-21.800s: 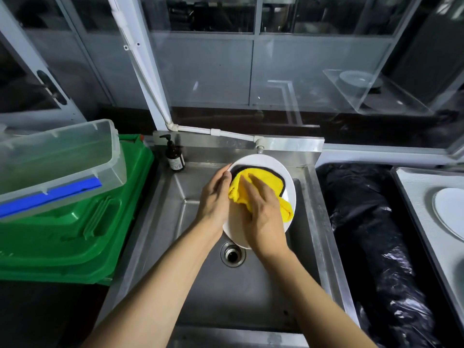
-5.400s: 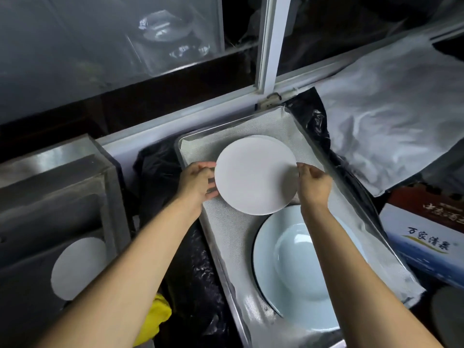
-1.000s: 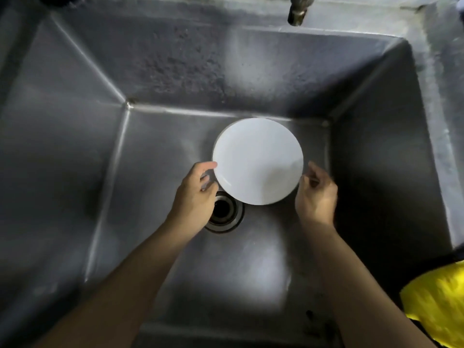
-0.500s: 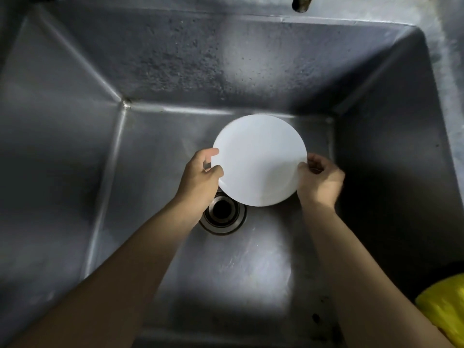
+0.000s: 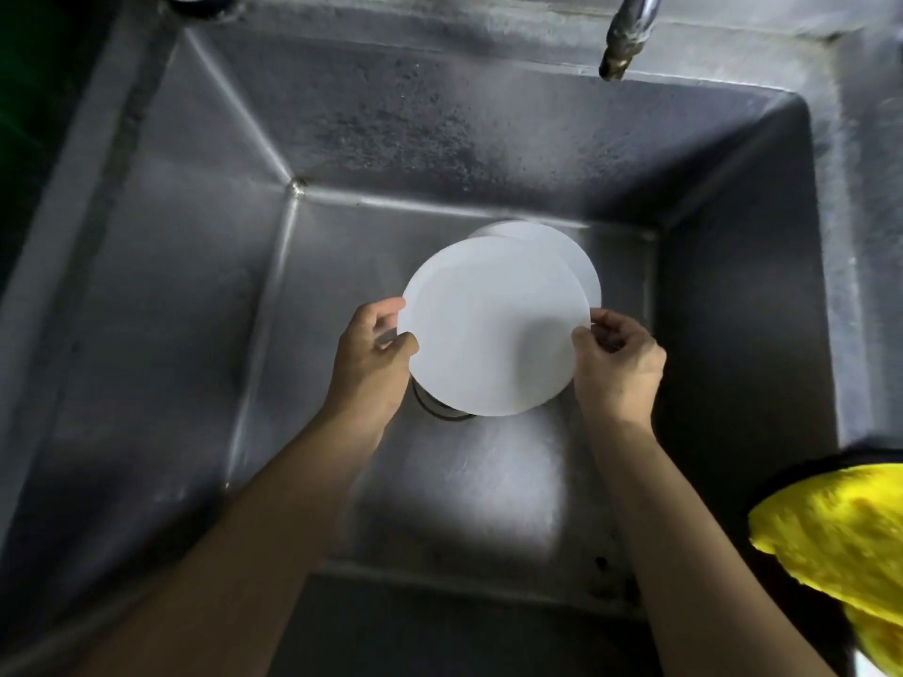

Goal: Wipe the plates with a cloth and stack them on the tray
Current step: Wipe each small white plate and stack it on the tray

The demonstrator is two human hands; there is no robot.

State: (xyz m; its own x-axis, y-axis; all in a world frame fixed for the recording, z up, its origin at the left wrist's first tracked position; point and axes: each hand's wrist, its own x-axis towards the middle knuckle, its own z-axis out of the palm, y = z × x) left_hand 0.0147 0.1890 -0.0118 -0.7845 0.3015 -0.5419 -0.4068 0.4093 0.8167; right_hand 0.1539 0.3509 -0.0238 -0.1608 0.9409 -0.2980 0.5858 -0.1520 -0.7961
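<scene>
A round white plate (image 5: pixel 493 329) is held over the bottom of a steel sink (image 5: pixel 205 295). My left hand (image 5: pixel 374 359) grips its left rim, thumb on top. My right hand (image 5: pixel 618 364) pinches its right rim. Behind and under it, the edge of a second white plate (image 5: pixel 574 251) shows on the sink floor. A yellow cloth (image 5: pixel 840 544) lies at the lower right, on the sink's right edge. The tray is out of view.
The tap spout (image 5: pixel 623 46) hangs over the sink's back right. The drain (image 5: pixel 440 408) is partly hidden under the held plate. A green edge (image 5: pixel 19 90) shows at the far left.
Both hands closed on the rim of the top plate and raised it toward me. The plate beneath it now shows behind it.
</scene>
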